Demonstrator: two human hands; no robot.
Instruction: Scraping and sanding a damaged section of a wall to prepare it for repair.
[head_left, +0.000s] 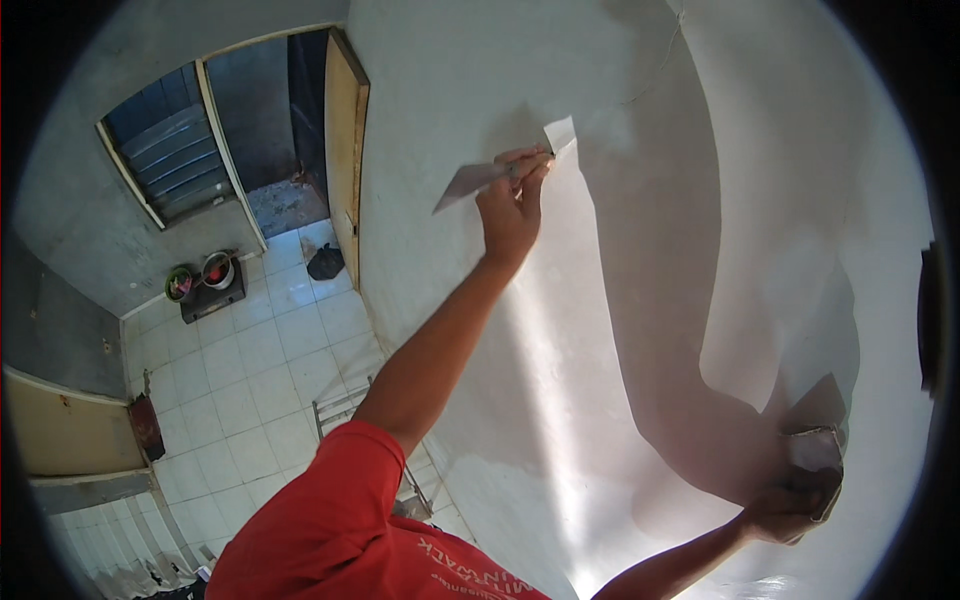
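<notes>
My left hand (510,210) is raised against a white plastered wall (640,300) and grips a wide flat putty knife (478,180). The blade lies against the wall, with a dab of white putty at its upper end. My right hand (785,510) is low at the right and holds a second flat blade (815,440) loaded with white putty, close to the wall. My left arm wears a red sleeve (330,520). Fresh, smoother patches of plaster show around both hands.
Far below at the left is a white tiled floor (250,360). On it are a small stove with pots (208,280) and a black bag (325,262) by a wooden door (345,140). A metal frame (340,410) stands under me.
</notes>
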